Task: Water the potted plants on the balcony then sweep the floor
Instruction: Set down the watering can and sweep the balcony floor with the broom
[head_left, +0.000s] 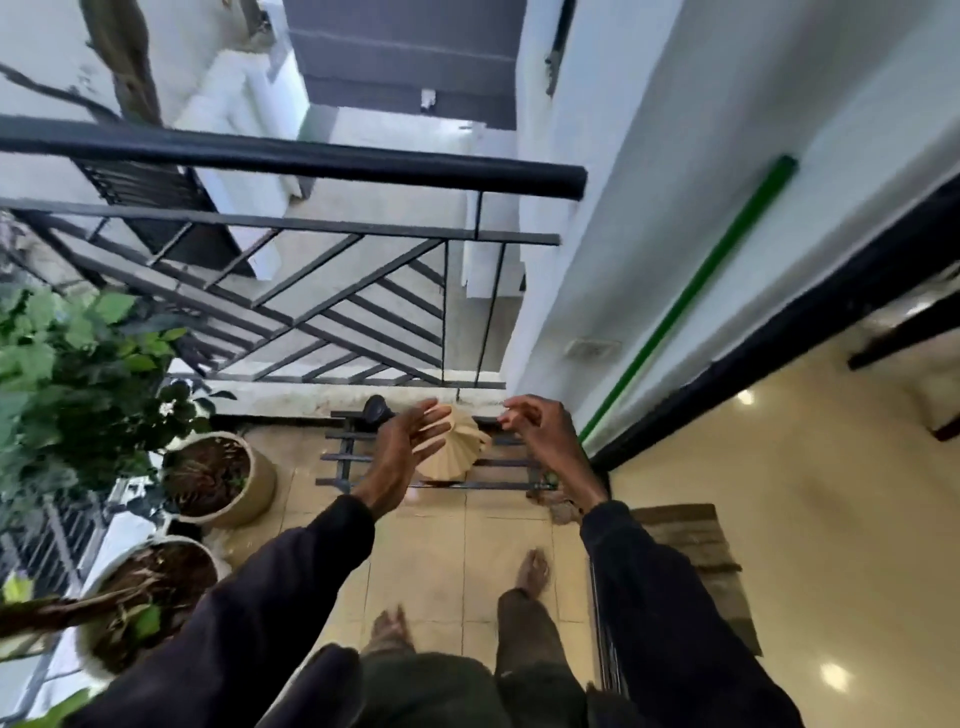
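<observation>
- The left hand (410, 448) is open with straight fingers, at the left side of a ribbed beige vessel (460, 457). I cannot tell whether it touches the vessel.
- The right hand (540, 428) has loosely curled fingers and holds nothing. It is just beside the vessel on the right.
- The vessel stands on a black rack (498, 486) at the far end of the balcony, below the railing (291, 156). If only one hand takes it, I think it may tip or slip between the bars of the rack. If there is water in it, the water will spill.
- The two pots (223, 480) stand on the left, near the person, and the plant (67, 364) leans over them. Turning with the vessel could brush the leaves or knock a pot.
- The floor (426, 571) is smooth tile and the feet (535, 569) are bare. Spilled water could make it slippery, and wet dust is hard to sweep.
- A green pole (691, 296) leans on the right wall; it may be the broom's handle. An elbow could make it fall.
</observation>
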